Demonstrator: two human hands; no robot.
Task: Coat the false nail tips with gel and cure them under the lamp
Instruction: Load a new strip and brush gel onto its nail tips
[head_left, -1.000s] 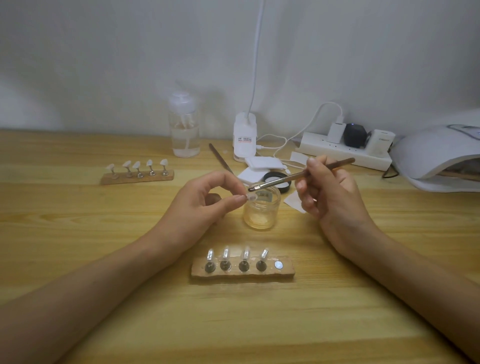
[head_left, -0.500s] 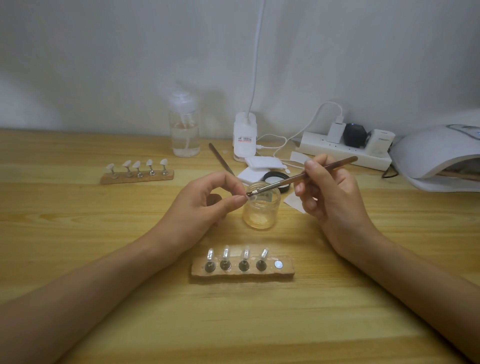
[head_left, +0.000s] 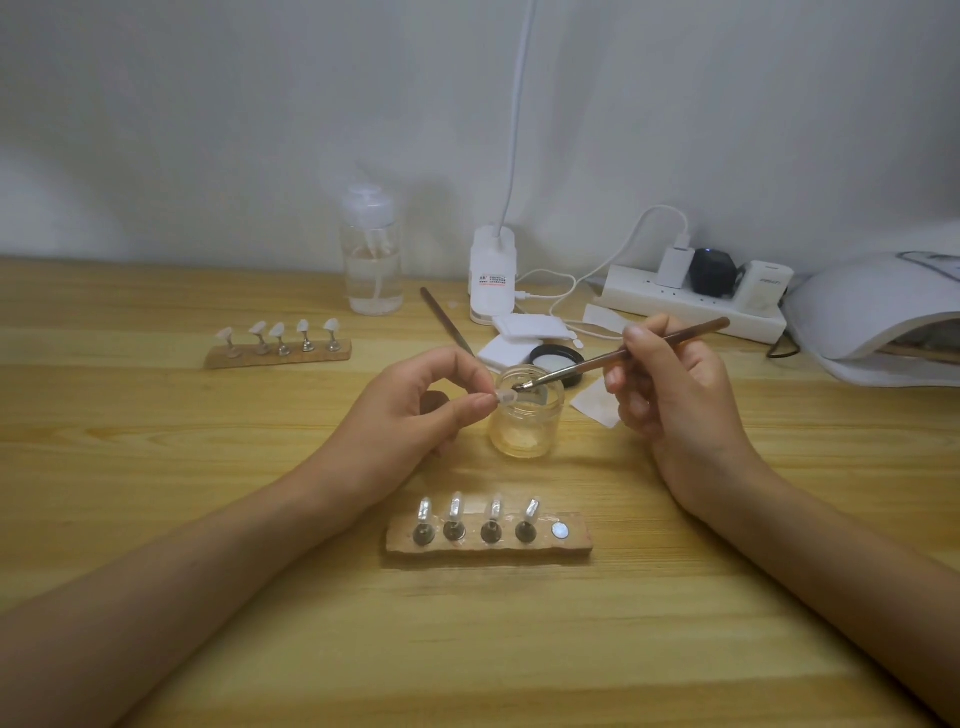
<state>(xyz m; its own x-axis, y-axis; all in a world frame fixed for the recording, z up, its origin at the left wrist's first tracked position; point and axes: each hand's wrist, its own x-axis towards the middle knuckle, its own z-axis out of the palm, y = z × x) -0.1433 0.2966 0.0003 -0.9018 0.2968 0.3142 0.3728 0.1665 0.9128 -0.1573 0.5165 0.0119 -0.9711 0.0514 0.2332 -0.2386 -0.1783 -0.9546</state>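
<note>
With the left hand (head_left: 415, 410), pinches a false nail tip (head_left: 505, 398) in a narrow grip of thumb and forefinger, just over the rim of the open glass jar (head_left: 527, 423). With the right hand (head_left: 670, 384), holds the brush (head_left: 623, 359) in a pen-like grip, bristles at the pinched tip (touching or just above, hard to tell). Nearer on the worktop (head_left: 156, 467), a wooden holder (head_left: 488, 543) with four tips on stands and one bare round spot. Far left, a second holder (head_left: 278, 354) carrying five; far right, the white curing lamp (head_left: 872, 306).
</note>
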